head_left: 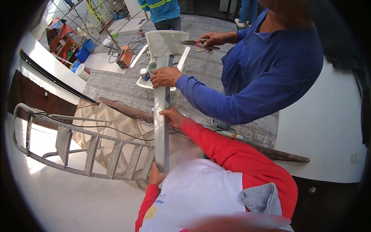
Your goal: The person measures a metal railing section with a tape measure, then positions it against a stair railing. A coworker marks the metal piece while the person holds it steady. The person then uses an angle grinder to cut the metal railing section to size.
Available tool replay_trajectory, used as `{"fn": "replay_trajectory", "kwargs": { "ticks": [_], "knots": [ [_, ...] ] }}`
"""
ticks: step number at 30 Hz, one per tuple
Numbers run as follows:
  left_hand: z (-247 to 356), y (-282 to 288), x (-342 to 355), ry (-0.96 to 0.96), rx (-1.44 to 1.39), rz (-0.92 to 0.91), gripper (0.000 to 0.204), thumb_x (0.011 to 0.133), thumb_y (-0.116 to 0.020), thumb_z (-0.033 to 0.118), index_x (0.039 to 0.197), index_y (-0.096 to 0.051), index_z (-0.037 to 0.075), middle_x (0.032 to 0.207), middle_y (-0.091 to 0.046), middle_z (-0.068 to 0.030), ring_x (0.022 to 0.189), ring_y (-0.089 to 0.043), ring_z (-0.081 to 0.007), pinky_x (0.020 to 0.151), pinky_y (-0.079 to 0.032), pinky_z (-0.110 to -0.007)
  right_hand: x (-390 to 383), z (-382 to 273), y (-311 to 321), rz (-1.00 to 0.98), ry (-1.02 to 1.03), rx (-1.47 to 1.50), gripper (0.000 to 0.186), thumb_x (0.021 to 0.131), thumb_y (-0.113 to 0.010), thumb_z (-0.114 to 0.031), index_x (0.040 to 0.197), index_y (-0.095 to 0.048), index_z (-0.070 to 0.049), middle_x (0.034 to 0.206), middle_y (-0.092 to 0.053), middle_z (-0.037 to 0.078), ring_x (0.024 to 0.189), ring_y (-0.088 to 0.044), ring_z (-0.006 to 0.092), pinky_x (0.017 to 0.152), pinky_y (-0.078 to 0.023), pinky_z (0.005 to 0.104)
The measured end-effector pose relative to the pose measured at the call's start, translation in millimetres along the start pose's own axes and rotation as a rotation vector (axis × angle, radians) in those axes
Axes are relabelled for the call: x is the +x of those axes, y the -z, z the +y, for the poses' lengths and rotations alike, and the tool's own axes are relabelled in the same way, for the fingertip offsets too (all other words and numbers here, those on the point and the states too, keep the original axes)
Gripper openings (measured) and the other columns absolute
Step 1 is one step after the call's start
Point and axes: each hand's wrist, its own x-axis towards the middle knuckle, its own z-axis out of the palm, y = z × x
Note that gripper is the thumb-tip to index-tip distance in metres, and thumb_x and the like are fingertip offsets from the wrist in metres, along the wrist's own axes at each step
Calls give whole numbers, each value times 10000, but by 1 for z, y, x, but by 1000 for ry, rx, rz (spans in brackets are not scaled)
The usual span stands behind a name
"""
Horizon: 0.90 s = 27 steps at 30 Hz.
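Observation:
A long grey metal profile [161, 135] stands out from my body, its far end over a white mesh chair [166, 40]. My left hand [157, 176] grips its near end, thumb up along the side. Farther along, my right hand [174, 116] is closed on its right edge. Beyond that, a co-worker's hand [165, 76] in a blue sleeve rests over the same profile. The co-worker's other hand [218, 38] holds red-handled snips [199, 41] near the chair back. Part of the profile's far end lies under that hand.
A worn stepladder [92, 154] leans at my left, close to the profile. A long wooden pole [270, 154] crosses the tiled floor. Paint cans [145, 73] sit on the chair. Cables, an orange block [125, 57] and blue bins [82, 54] lie farther off; another person [162, 13] stands behind.

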Motion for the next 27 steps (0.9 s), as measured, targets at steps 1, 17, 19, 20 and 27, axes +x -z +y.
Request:
{"fn": "replay_trajectory", "kwargs": {
  "ticks": [1, 17, 19, 20, 27],
  "knots": [
    [4, 1, 0, 3, -3, 12, 752, 626, -961, 328, 1120, -473, 39, 960, -669, -140, 871, -689, -305, 756, -543, -418, 4, 3, 3, -10, 9, 60, 378, 864, -738, -190, 1134, -607, 40, 988, -681, 130, 851, -711, 235, 790, -599, 436],
    [42, -2, 8, 74, 102, 61, 830, 606, -964, 333, 1234, -507, 40, 1019, -672, -144, 929, -683, -324, 802, -545, -434, 29, -9, 40, -78, -7, 157, 419, 891, -696, -161, 1215, -554, 63, 1076, -681, 183, 960, -724, 310, 899, -606, 489],
    [43, -4, 10, 76, 114, 58, 839, 605, -964, 341, 1239, -504, 41, 1018, -671, -150, 928, -682, -336, 801, -544, -437, 31, -9, 45, -97, 20, 145, 447, 897, -700, -167, 1242, -550, 73, 1103, -685, 186, 981, -728, 311, 912, -605, 479],
    [43, -5, 10, 71, 111, 57, 840, 606, -963, 342, 1239, -501, 41, 1017, -670, -153, 928, -680, -341, 802, -544, -440, 31, -9, 47, -53, 7, 121, 461, 899, -703, -171, 1256, -548, 77, 1116, -687, 188, 991, -730, 311, 919, -605, 475],
    [44, -10, 10, 47, 108, 61, 826, 615, -958, 342, 1222, -488, 39, 1014, -667, -169, 924, -673, -362, 791, -537, -455, 27, -13, 49, -92, 13, 148, 423, 906, -696, -155, 1230, -569, 85, 1098, -697, 188, 977, -732, 306, 923, -604, 465]
  ]
}}
